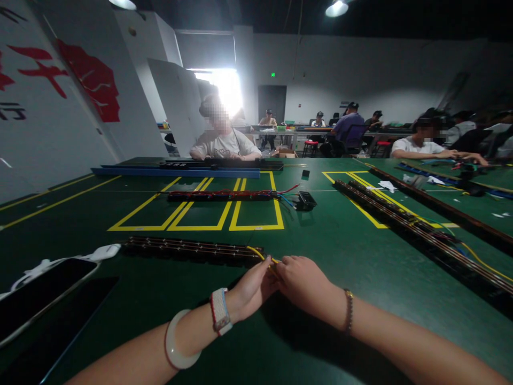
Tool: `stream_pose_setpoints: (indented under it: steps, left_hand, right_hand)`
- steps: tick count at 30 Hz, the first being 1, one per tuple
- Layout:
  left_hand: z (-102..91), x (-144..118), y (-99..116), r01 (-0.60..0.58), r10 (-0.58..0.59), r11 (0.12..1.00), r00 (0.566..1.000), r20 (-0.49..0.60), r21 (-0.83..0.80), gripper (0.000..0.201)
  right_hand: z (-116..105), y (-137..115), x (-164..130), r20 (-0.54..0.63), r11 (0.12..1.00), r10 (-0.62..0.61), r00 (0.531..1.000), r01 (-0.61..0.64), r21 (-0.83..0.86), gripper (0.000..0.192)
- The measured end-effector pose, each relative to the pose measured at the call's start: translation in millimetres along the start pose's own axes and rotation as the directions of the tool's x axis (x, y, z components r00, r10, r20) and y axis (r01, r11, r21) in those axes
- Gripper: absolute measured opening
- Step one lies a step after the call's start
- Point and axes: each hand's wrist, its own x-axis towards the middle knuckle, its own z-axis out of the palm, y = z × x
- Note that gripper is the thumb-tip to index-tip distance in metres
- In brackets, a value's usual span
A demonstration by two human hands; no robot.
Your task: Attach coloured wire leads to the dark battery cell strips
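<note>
A long dark terminal strip [192, 249] lies across the green table in front of me. A yellow wire [258, 253] comes out of its right end. My left hand [252, 289] and my right hand [304, 283] meet at that end, fingertips pinched together on the yellow wire. The left wrist carries a pale bangle and a watch, the right a bead bracelet. The wire's tip is hidden between my fingers.
Two phones [40, 299] and a white mask [100, 252] lie at the left. A second strip with red and blue wires [228, 195] sits in yellow floor-tape boxes, a small black box [306, 200] beside it. Long strips [420, 230] run along the right. Other people sit at tables beyond.
</note>
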Motion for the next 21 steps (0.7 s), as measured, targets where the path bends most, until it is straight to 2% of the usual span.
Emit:
stream_pose_setpoints:
  steps: [8,13,21]
  left_hand:
    - [0.2,0,3,0.029,-0.029,0.998,1.0,-0.003,-0.05,0.028]
    - [-5.7,0,2,0.016,-0.017,0.999,0.999,0.05,0.028,0.028]
    - [-3.9,-3,1,-0.048,0.033,0.989,0.994,0.104,0.139,0.015]
  right_hand:
    - [1,-1,-2,-0.08,0.993,-0.027,0.996,0.018,-0.118,0.016]
    - [-6,1,-5,-0.177,0.977,0.013,0.984,-0.05,-0.207,0.015]
    - [-6,29,6,-0.25,0.964,-0.067,0.966,-0.002,-0.267,0.015]
